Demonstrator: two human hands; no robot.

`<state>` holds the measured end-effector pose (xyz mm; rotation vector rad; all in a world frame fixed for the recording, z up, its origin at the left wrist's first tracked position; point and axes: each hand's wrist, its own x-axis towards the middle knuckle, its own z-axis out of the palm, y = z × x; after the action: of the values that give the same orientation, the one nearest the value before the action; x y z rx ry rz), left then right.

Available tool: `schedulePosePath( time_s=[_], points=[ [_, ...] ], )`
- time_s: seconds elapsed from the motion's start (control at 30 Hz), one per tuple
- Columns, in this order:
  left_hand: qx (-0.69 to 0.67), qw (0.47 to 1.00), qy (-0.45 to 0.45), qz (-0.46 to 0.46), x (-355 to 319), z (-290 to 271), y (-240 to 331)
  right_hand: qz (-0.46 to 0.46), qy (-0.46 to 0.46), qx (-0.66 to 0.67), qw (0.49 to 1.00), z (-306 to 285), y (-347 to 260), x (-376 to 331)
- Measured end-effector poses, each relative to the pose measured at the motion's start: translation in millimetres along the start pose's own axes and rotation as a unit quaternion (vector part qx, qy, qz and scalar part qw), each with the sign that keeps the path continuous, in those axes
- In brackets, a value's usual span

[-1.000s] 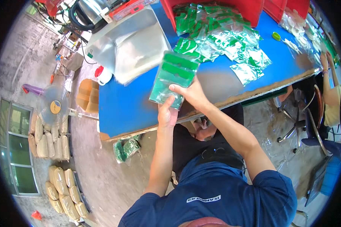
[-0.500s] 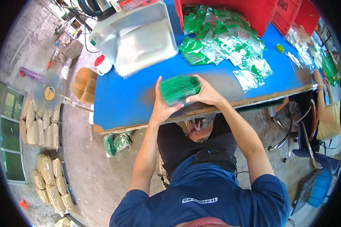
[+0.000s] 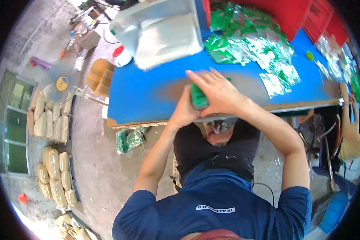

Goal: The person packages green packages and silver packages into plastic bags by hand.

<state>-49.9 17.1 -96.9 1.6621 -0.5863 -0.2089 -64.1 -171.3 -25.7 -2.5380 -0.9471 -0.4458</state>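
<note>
Between both hands (image 3: 216,94), green packet stack (image 3: 198,98)

bright daylight — hands motion-blurred | glare upper left | fisheye-bent, dark rim

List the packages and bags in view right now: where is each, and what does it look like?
Green packet stack: pressed between left hand and right hand at the blue table near edge.
Loose green and clear packets: heaped at the table's far right.
Large clear bag: far left of the table, silvery.
Green bundle: on the floor under the table edge.
Tan sacks: stacked at the left wall.
</note>
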Motion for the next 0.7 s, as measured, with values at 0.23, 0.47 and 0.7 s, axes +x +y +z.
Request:
schedulePosePath(
  time_s=[0.23, 0.47, 0.7],
  points=[
    [-0.253, 0.955, 0.147, 0.048, -20.8, 16.6, 21.2, 0.25, -0.012, 0.44, 0.862, -5.1, 5.2, -20.0],
    [-0.056, 0.954, 0.27, 0.115, -8.5, 41.2, -8.3, 0.289, 0.091, 0.475, 0.826, 30.4, -18.5, -31.1],
    [0.09, 0.957, 0.229, 0.152, 16.2, 43.5, 0.0, 0.285, 0.163, 0.536, 0.778, 38.2, -8.5, -43.6]
  ],
)
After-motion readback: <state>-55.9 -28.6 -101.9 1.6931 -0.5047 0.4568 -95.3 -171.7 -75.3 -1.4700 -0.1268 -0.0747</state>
